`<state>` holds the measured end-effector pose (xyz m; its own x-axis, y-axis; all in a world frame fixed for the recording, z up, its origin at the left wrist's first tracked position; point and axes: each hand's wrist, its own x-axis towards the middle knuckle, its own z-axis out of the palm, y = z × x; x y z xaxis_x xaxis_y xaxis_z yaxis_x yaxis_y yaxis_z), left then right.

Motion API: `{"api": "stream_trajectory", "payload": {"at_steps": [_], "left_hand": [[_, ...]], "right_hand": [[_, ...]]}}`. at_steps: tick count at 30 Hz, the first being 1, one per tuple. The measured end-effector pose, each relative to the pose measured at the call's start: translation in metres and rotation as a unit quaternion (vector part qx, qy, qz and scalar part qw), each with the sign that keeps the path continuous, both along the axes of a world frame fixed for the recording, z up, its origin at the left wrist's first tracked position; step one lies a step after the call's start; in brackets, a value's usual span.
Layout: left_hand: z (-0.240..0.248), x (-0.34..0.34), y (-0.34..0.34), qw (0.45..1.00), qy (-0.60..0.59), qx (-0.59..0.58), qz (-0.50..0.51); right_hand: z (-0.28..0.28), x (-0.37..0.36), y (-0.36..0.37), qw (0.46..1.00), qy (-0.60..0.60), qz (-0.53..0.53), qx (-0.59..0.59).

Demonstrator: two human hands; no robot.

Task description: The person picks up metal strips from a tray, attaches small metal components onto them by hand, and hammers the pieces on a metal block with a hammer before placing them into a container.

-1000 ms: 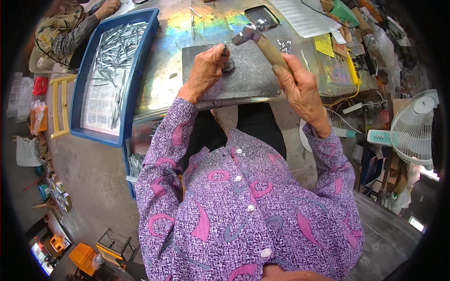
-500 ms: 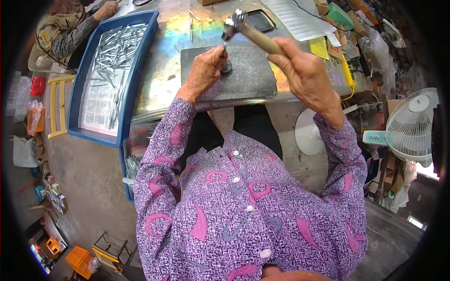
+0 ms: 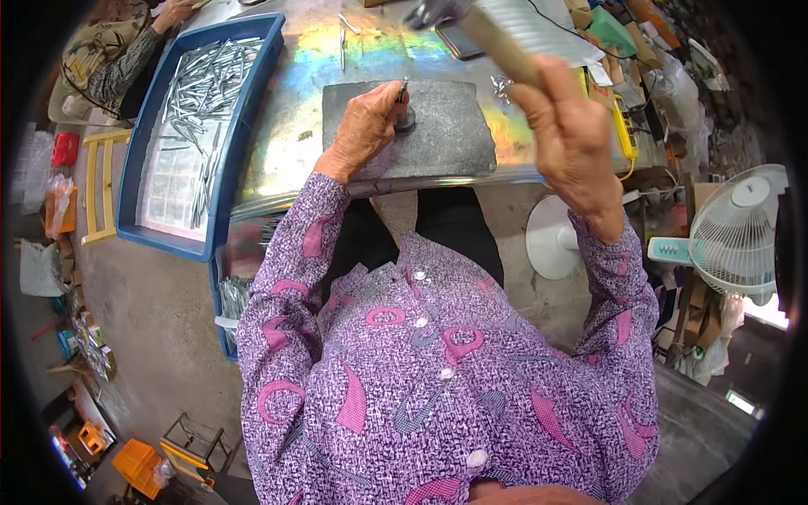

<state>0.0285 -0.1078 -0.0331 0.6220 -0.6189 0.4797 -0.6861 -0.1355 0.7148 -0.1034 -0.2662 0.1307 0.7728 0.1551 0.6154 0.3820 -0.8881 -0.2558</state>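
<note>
**Pinning a small metal piece on the stone slab, hammer raised**

Holding a small thin grey metal piece (image 3: 403,91) upright on a round dark metal die (image 3: 407,119), the left hand (image 3: 364,130) rests on the flat dark grey stone slab (image 3: 454,135) near the middle of the table. Its fingertips are pinched together on the piece, which stands at the slab's far left part. The piece looks stiff, light and slippery, too slim for anything but a fingertip grip low on its shank, clear of the top end.

Up at the right, the right hand (image 3: 568,135) is wrapped shut around the wooden handle of a steel-headed hammer (image 3: 471,25), head lifted above the far edge of the slab. That tool seems top-heavy, best gripped well back on the handle.

Beneath the slab lies a shiny iridescent metal tabletop (image 3: 295,126). To the left sits a blue plastic tray (image 3: 135,168) full of loose silver metal strips. Far left, another person's hand (image 3: 172,13) works. A white electric fan (image 3: 741,227) stands at the right.
</note>
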Motion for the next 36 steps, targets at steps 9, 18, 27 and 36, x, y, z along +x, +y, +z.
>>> {"api": "stream_trajectory", "payload": {"at_steps": [9, 18, 27, 36], "left_hand": [[0.01, 0.0, -0.002, 1.0, -0.018, 0.01, 0.003], [0.008, 0.002, -0.001, 0.999, -0.039, 0.03, -0.009], [0.011, 0.001, -0.003, 0.998, -0.02, 0.055, -0.001], [0.01, 0.003, -0.002, 0.999, 0.007, 0.04, -0.003]], "right_hand": [[-0.028, -0.004, -0.006, 0.989, 0.12, -0.039, -0.077], [-0.104, -0.021, -0.025, 0.947, 0.196, -0.075, 0.242], [-0.134, -0.032, -0.007, 0.745, 0.408, -0.123, 0.514], [-0.145, -0.027, -0.011, 0.945, 0.287, -0.157, 0.005]]}}
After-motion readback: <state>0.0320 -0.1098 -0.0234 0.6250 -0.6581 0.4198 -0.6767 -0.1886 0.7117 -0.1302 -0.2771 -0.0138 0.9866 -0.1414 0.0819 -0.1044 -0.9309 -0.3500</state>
